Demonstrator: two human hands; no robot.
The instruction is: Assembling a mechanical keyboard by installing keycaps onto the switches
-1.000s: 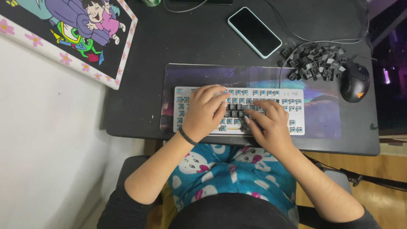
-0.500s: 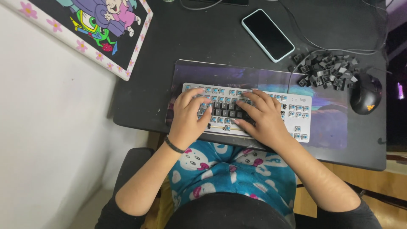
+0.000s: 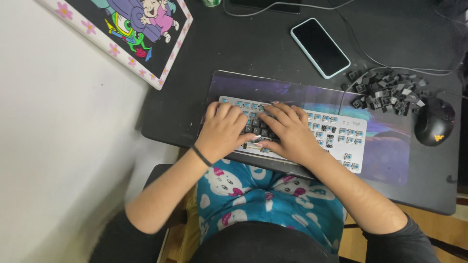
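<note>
Head view looks straight down on a white keyboard [image 3: 336, 139] lying slantwise across a purple desk mat [image 3: 390, 156] in the middle of the frame, on a black bench [image 3: 253, 44]. Most of its keycaps are off, so rows of blue switches show; a small patch of dark keycaps [image 3: 257, 129] remains on the left half, between the two hands. The left hand [image 3: 222, 131], with a dark band at the wrist, rests on the keyboard's left end, fingers [image 3: 229, 111] curled down together onto the switches. The right hand [image 3: 287, 134] lies just beside it, touching the board near its middle, fingers spread slightly apart over the keys; whether either hand pinches a keycap cannot be told. At the upper right of the frame sits a loose pile of dark keycaps [image 3: 385, 90], and just right of it a black mouse [image 3: 434, 122]. A phone [image 3: 320, 47] with a pale blue case lies face up above the mat. A cartoon painting [image 3: 136, 29] with a flowered white border fills the upper left corner. Blue patterned trousers [image 3: 263, 199] show at the bottom.
</note>
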